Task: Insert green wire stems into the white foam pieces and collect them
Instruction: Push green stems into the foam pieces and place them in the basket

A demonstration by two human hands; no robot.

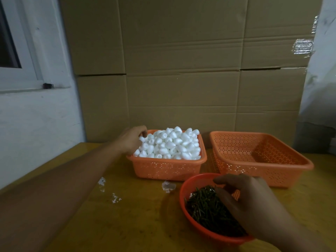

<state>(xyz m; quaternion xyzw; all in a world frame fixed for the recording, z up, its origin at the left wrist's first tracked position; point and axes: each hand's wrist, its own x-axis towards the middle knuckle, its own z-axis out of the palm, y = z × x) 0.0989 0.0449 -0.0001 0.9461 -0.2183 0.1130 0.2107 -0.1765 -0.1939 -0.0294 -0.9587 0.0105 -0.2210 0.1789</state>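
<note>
The left hand point(133, 140) curls its fingers into the white foam pieces point(169, 144) heaped in the far-left basket point(166, 169); whether it grips one cannot be told. The right hand point(249, 200) reaches, fingers loosely bent, over the green wire stems point(207, 208) in the near round basket point(183, 190).

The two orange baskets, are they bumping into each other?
Apart. The head view shows bare table between the basket of foam pieces and the empty basket.

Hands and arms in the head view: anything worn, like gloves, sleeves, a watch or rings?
Nothing worn shows. The left hand and its forearm are bare, with no sleeve, glove or watch. The right hand and wrist are bare too; no ring visible in the dim light.
</note>
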